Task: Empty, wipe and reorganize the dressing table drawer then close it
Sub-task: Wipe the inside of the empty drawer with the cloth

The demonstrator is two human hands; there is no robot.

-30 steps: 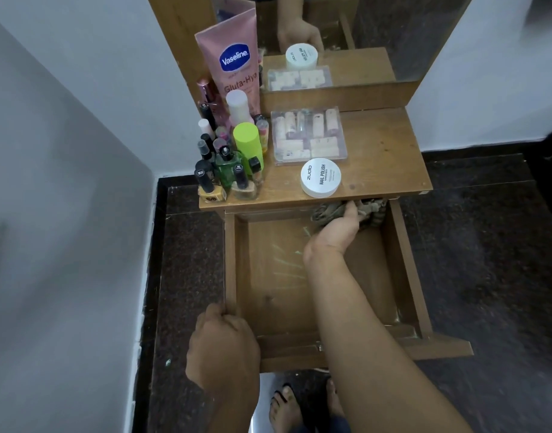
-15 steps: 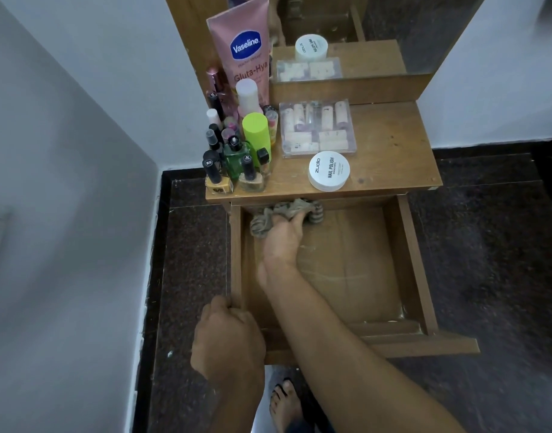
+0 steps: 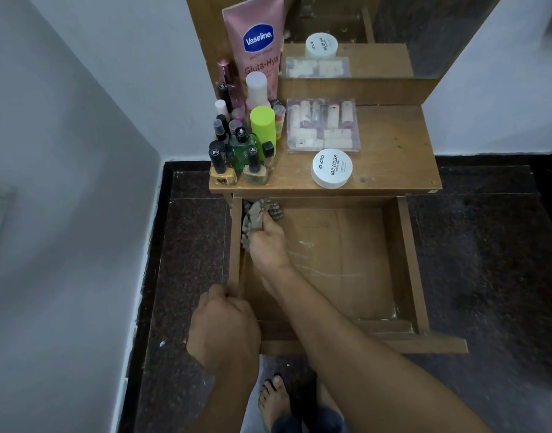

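Right hand [image 3: 267, 242] is curled round a bunched cloth [image 3: 253, 218], pressing it into the far-left corner of the drawer [image 3: 407, 260], against the left wall and just under the desk [image 3: 393, 157] edge. Left hand [image 3: 223, 323] grips the near end of that left wall, fingers wrapped over its top, apparently to brace it. The drawer stands pulled out and holds nothing but the cloth; its floor shows pale streaks and a greenish smear near the middle.

The cloth looks soft, limp and light. It should fold into corners readily but could slip from under flat fingers, so a bunched grip with the palm bearing down suits it. The drawer is stiff wood and probably light (it may rock or slide under a hard push), so a side wall or the front panel is the place to hold it.

On the desk, the bottles [image 3: 237, 151] at the left are small, crowded and easy to topple; take each by the body. The tub [image 3: 332, 168] and the clear box [image 3: 323, 125] to the right look rigid and easy to lift by their sides.
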